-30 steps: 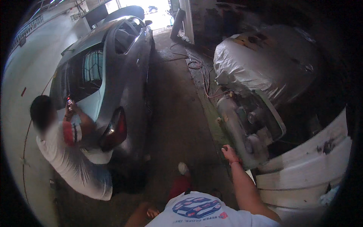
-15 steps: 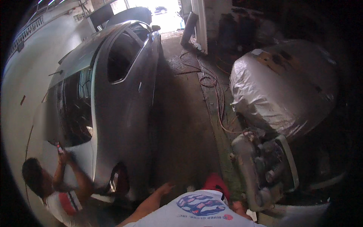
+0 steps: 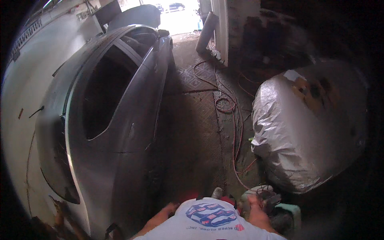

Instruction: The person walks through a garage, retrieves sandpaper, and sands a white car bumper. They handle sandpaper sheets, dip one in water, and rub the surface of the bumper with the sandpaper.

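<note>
My left hand (image 3: 171, 209) hangs at my left side, next to the grey car (image 3: 132, 160) and apart from it. Its fingers look loosely bent, with nothing visible in them. On the other side, my right hand (image 3: 253, 201) is low in front of a jumble of dusty parts (image 3: 269, 197). Blur and shadow hide how its fingers are set, and I cannot tell whether it touches anything. A shoe (image 3: 217, 193) shows on the floor just beyond my shirt.
Red hoses (image 3: 236, 132) snake along the floor between the car and a plastic-covered bulky shape (image 3: 292, 132). Beside the bright doorway leans a grey roll or panel (image 3: 207, 33). Another person's arms (image 3: 64, 218) are at the car's rear, lower left.
I have moved forward along the car, and the other person has slid toward the lower-left edge. My right hand has come further into view. The covered shape appears closer.
</note>
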The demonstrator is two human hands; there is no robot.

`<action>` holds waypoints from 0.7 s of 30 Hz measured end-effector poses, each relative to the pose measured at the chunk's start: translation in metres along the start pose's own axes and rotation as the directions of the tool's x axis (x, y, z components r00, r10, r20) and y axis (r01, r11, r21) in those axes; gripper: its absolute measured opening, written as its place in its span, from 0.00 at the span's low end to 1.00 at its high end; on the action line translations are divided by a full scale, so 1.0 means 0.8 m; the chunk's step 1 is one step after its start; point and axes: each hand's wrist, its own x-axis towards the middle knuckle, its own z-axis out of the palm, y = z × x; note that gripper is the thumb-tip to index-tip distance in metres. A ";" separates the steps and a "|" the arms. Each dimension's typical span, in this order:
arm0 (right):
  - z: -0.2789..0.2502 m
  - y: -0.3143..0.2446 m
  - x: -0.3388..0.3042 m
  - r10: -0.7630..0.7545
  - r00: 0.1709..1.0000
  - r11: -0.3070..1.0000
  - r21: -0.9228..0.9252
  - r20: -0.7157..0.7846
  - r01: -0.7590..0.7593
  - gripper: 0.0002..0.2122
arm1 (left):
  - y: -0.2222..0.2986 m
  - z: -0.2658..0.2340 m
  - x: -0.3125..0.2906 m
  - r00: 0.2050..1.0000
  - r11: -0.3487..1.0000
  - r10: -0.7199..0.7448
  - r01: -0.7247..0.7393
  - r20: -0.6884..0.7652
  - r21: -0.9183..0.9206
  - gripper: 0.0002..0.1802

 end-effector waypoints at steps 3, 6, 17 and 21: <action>-0.119 -0.226 0.192 -0.191 0.968 0.909 0.344 -0.161 0.237 0.21 | 0.109 -0.043 0.068 0.999 0.981 -0.024 0.015 -0.043 -0.195 0.31; -0.209 -0.447 0.313 -0.353 0.890 0.848 0.303 -0.288 0.434 0.21 | 0.155 -0.088 0.162 0.999 0.955 -0.036 0.035 0.001 -0.295 0.34; -0.170 -0.584 0.531 -0.047 0.963 0.999 0.018 0.266 0.044 0.28 | 0.425 -0.408 0.462 0.990 0.987 0.142 -0.139 0.027 -0.074 0.32; -0.109 -0.461 0.573 -0.049 0.907 0.783 -0.547 0.419 0.295 0.16 | 0.577 -0.552 0.567 0.994 0.982 0.045 -0.063 -0.103 -0.179 0.30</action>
